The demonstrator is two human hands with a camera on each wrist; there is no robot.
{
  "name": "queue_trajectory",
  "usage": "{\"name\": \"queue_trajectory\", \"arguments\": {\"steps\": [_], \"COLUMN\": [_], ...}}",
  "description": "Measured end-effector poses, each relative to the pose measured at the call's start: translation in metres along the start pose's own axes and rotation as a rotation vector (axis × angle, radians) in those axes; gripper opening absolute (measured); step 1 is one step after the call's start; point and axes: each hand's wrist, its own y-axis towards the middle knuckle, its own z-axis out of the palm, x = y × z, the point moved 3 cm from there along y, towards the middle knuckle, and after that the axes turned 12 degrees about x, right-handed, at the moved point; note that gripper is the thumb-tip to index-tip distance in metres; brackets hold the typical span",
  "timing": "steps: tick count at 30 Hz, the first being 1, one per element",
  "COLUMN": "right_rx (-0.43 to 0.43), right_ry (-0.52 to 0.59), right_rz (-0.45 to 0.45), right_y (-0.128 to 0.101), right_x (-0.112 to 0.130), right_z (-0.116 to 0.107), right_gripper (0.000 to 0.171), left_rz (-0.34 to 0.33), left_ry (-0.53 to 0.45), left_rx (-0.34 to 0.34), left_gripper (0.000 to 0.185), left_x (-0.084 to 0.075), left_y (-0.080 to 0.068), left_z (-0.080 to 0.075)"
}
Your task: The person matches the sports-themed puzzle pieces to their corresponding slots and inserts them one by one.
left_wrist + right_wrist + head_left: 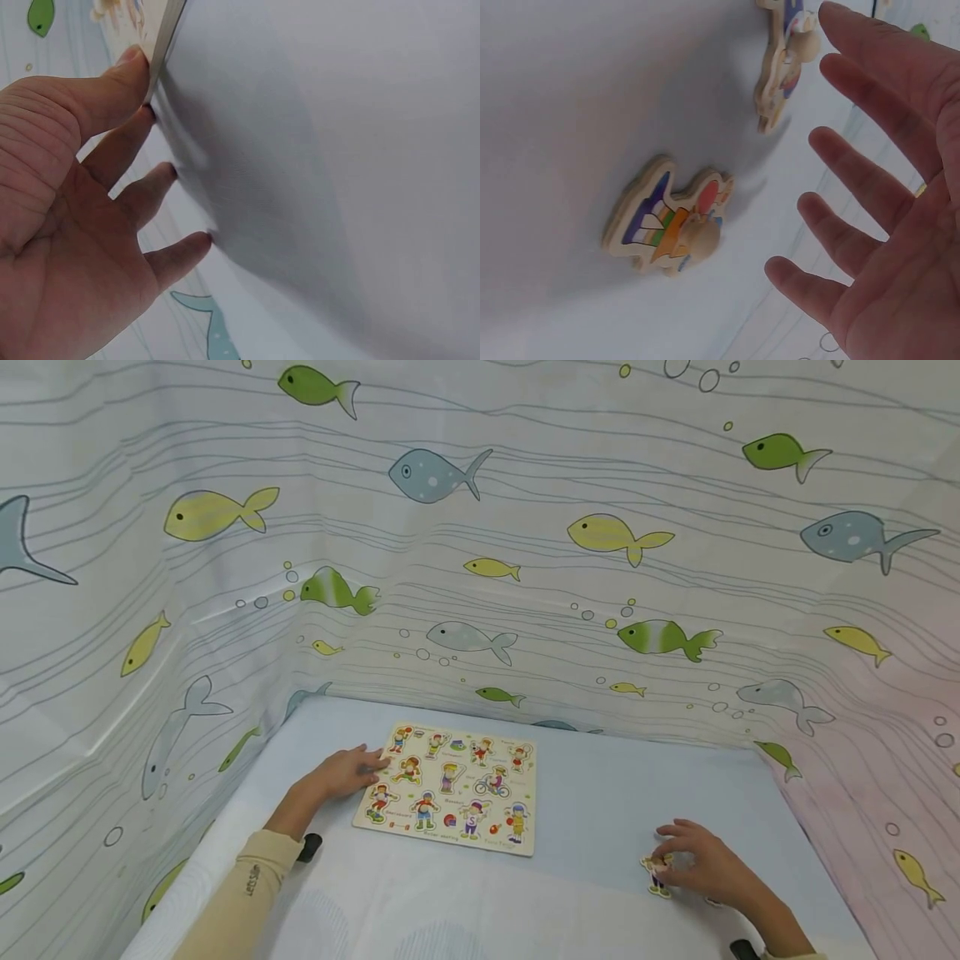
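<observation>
A wooden puzzle board (452, 787) lies on the table, with figures of children in sports scenes on it. My left hand (347, 772) is at its left edge; in the left wrist view, the thumb (131, 71) touches the board's edge (166, 45) and the other fingers are spread. On the right, my right hand (701, 860) hovers with spread fingers around a figure-shaped puzzle piece (658, 887). In the right wrist view, thumb and forefinger are close to that piece's round knob (804, 46); contact is unclear. A second knobbed puzzle piece (656, 225) lies below the palm.
A pale blue and white cloth (585, 810) covers the table. Fish-printed curtains (525, 602) enclose it at the back and sides. The second piece is mostly hidden under the right hand in the head view.
</observation>
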Motion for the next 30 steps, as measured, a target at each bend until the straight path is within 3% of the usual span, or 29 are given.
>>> {"name": "queue_trajectory", "arguments": {"steps": [12,30], "right_rx": [-0.013,-0.021], "right_ry": [0.007,0.029], "right_rz": [0.047,0.067], "right_y": [0.004,0.001], "right_x": [-0.012,-0.002], "right_z": [0.008,0.008], "right_gripper": [0.016,0.014], "left_rz": [-0.02,-0.021], "left_ry": [0.004,0.006], "left_rx": [0.007,0.014], "left_gripper": [0.042,0.042], "left_x": [0.001,-0.002], "left_y": [0.001,-0.001], "left_z": [0.0,-0.001]}}
